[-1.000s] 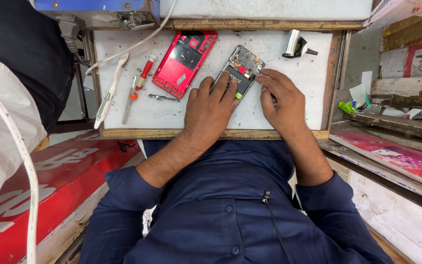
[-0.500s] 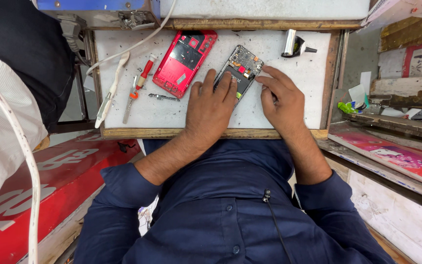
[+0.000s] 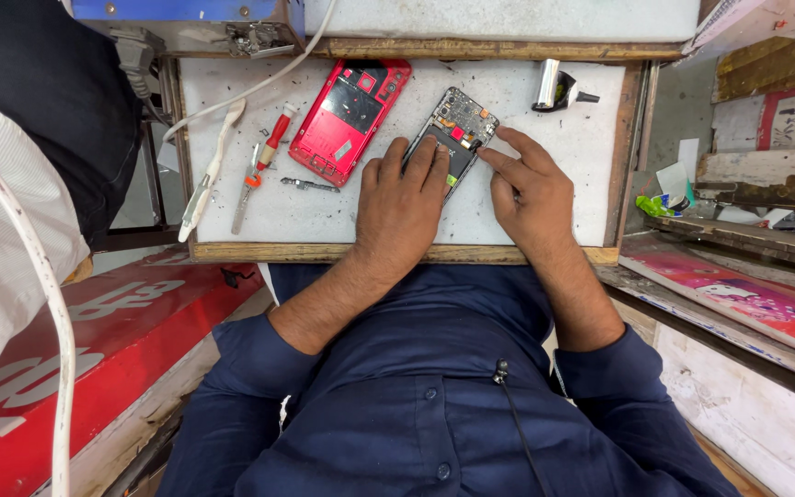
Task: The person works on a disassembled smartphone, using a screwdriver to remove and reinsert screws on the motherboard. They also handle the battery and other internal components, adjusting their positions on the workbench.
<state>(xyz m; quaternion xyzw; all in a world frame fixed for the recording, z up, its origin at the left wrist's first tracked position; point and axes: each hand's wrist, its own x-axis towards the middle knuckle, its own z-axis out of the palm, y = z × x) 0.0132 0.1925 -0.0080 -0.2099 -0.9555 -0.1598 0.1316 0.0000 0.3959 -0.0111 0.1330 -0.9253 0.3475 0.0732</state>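
An opened dark phone (image 3: 459,127) with its circuit board showing lies tilted on the white work board (image 3: 563,175). My left hand (image 3: 401,207) lies flat over the phone's lower half, fingers pressing it down. My right hand (image 3: 528,189) touches the phone's right edge with thumb and forefinger pinched near the board. A red phone back frame (image 3: 350,118) lies to the left of it, apart from both hands.
A red-handled screwdriver (image 3: 258,166), a white tool (image 3: 209,170) and a small metal part (image 3: 308,185) lie at the board's left. A shiny metal piece (image 3: 556,89) sits at the back right. White cables (image 3: 259,83) cross the back. Another person's clothing (image 3: 11,212) is at left.
The view and both hands shifted only slightly. My right fingers have slid a little along the phone's right edge.
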